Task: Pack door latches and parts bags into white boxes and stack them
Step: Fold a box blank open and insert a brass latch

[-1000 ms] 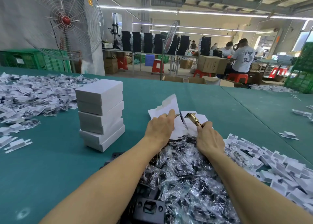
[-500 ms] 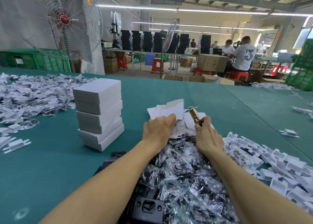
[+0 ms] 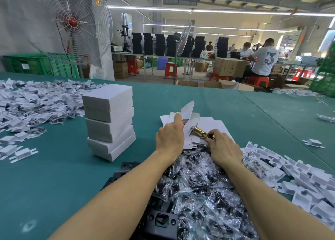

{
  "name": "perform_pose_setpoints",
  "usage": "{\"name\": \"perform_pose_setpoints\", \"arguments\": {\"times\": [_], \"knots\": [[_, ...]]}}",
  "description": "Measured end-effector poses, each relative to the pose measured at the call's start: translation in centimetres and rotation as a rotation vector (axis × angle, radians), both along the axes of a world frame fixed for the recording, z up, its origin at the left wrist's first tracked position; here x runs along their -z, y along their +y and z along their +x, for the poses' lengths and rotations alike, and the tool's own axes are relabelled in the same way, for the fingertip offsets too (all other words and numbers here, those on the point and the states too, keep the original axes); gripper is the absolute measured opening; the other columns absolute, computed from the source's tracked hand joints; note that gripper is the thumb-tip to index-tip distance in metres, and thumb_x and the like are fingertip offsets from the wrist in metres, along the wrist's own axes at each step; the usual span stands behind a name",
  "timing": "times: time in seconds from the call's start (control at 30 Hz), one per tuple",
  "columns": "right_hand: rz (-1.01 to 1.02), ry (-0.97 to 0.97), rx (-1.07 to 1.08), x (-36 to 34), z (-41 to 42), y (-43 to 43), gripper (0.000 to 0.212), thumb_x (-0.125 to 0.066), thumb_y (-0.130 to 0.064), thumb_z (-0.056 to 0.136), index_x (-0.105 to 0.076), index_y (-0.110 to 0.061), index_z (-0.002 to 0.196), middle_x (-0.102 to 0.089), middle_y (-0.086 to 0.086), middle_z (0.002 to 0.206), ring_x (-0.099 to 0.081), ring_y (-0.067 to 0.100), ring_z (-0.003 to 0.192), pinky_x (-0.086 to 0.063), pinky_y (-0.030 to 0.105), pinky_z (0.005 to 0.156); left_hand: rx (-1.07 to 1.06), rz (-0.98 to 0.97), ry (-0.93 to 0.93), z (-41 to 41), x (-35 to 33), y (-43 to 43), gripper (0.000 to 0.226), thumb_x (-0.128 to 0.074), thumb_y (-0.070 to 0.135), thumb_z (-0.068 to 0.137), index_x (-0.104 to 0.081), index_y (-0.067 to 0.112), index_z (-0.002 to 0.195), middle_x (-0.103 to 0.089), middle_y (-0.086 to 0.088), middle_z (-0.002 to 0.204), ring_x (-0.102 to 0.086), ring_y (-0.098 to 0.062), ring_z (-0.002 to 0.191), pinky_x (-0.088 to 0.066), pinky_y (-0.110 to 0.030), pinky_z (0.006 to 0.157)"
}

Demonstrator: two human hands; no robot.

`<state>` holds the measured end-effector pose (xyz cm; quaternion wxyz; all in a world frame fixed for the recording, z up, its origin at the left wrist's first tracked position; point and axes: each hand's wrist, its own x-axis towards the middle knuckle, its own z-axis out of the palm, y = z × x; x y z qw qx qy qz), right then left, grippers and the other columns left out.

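Observation:
My right hand (image 3: 223,147) pinches a brass door latch (image 3: 199,132) by its near end, its tip lying against the open white box (image 3: 189,113) on the green table. My left hand (image 3: 169,136) grips that box's left side, with a flap standing up past my fingers. More flat white box blanks (image 3: 215,125) lie under it. A heap of clear parts bags (image 3: 199,190) fills the table in front of me. To the left stands a stack of three closed white boxes (image 3: 109,120).
White card inserts (image 3: 299,178) are piled at the right and a large heap of bagged parts (image 3: 32,102) at the left. Black plates (image 3: 159,221) lie under the bags near me. A standing fan (image 3: 72,22) and seated workers (image 3: 264,60) are beyond the table.
The latch has swung down from pointing upward to lying low and pointing left at the box. My left hand has shifted up along the box, and the flap stands higher.

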<state>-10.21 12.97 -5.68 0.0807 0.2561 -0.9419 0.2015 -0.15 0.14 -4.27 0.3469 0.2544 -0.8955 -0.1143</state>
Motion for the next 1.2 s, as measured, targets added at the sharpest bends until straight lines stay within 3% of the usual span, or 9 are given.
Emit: {"name": "perform_pose_setpoints", "arguments": {"times": [0.17, 0.3, 0.43, 0.53, 0.7, 0.83, 0.97, 1.13, 1.2], "knots": [[0.009, 0.0, 0.001, 0.0, -0.1, 0.0, 0.033, -0.04, -0.043, 0.104, -0.049, -0.037, 0.135, -0.054, 0.004, 0.128, -0.061, 0.031, 0.097, -0.046, 0.037, 0.074, -0.093, 0.094, 0.238, 0.7, -0.7, -0.3, 0.018, -0.031, 0.022, 0.108, -0.034, 0.016, 0.091, -0.052, -0.005, 0.081, -0.044, -0.029, 0.065, -0.024, -0.033, 0.053], [-0.003, -0.021, 0.023, -0.1, -0.2, 0.1, 0.042, -0.038, -0.043, 0.104, -0.039, -0.037, 0.146, -0.044, 0.004, 0.146, -0.059, 0.036, 0.114, -0.049, 0.043, 0.086, -0.201, 0.259, 0.477, 2.4, -1.9, -0.9, 0.024, -0.031, 0.023, 0.108, -0.049, 0.009, 0.1, -0.059, -0.007, 0.104, -0.044, -0.022, 0.076, -0.031, -0.034, 0.064], [-0.002, -0.06, 0.025, 0.0, -0.2, 0.1, 0.05, -0.04, -0.044, 0.103, -0.03, -0.032, 0.151, -0.041, 0.007, 0.15, -0.056, 0.038, 0.12, -0.048, 0.048, 0.091, -0.151, 0.402, 0.664, 5.1, -2.4, 0.6, 0.024, -0.038, 0.016, 0.107, -0.04, 0.014, 0.083, -0.051, 0.0, 0.074, -0.041, -0.013, 0.064, -0.021, -0.031, 0.057], [-0.005, -0.132, 0.013, -0.5, -0.3, 0.1, 0.056, -0.039, -0.047, 0.103, -0.025, -0.028, 0.153, -0.038, 0.008, 0.152, -0.051, 0.037, 0.127, -0.044, 0.049, 0.098, -0.093, 0.623, 0.674, 7.5, -2.5, 2.0, 0.028, -0.041, 0.019, 0.106, -0.04, 0.016, 0.078, -0.045, 0.003, 0.064, -0.041, -0.004, 0.056, -0.031, -0.022, 0.053], [-0.218, -0.422, -0.152, -3.1, 0.0, 0.7, 0.056, -0.04, -0.034, 0.106, -0.026, -0.009, 0.153, -0.036, 0.017, 0.155, -0.039, 0.032, 0.139, -0.032, 0.043, 0.112, -0.037, 1.025, 0.582, 10.7, -2.8, 1.9, 0.026, -0.045, 0.019, 0.106, -0.049, 0.01, 0.082, -0.049, -0.002, 0.073, -0.04, -0.017, 0.067, -0.032, -0.032, 0.06], [-0.368, -0.306, -0.178, -5.9, 1.6, 1.5, 0.041, -0.036, -0.027, 0.107, -0.053, -0.004, 0.137, -0.054, 0.013, 0.141, -0.05, 0.03, 0.127, -0.036, 0.041, 0.107, -0.041, 1.099, 0.547, 11.8, -2.6, 1.6, 0.023, -0.047, 0.016, 0.103, -0.049, 0.013, 0.081, -0.05, -0.005, 0.075, -0.04, -0.018, 0.068, -0.03, -0.032, 0.06], [-0.606, -0.619, -0.245, -8.1, 5.1, 1.5, 0.046, -0.037, -0.047, 0.104, -0.069, -0.014, 0.111, -0.068, 0.007, 0.109, -0.061, 0.025, 0.094, -0.049, 0.036, 0.078, 0.053, 1.281, 0.538, 12.3, -1.8, 1.9, 0.024, -0.056, 0.025, 0.101, -0.054, 0.018, 0.079, -0.061, -0.005, 0.074, -0.05, -0.021, 0.069, -0.037, -0.036, 0.064], [-0.872, -0.781, -0.245, -9.2, 7.5, 3.6, 0.012, -0.066, 0.0, 0.088, -0.071, -0.004, 0.098, -0.075, 0.01, 0.086, -0.067, 0.023, 0.068, -0.053, 0.03, 0.054, 0.065, 1.408, 0.589, 12.9, -2.7, 1.5, 0.006, -0.064, 0.012, 0.097, -0.062, 0.017, 0.096, -0.072, 0.0, 0.069, -0.062, -0.016, 0.051, -0.044, -0.024, 0.04], [-0.954, -0.732, -0.187, -9.7, 8.0, 5.0, 0.013, -0.068, 0.003, 0.086, -0.069, -0.007, 0.095, -0.073, 0.011, 0.083, -0.066, 0.023, 0.063, -0.054, 0.029, 0.05, 0.003, 1.317, 0.677, 13.1, -2.9, 1.3, 0.017, -0.057, 0.006, 0.099, -0.061, 0.022, 0.101, -0.073, 0.002, 0.086, -0.066, -0.014, 0.066, -0.052, -0.028, 0.046]]}}
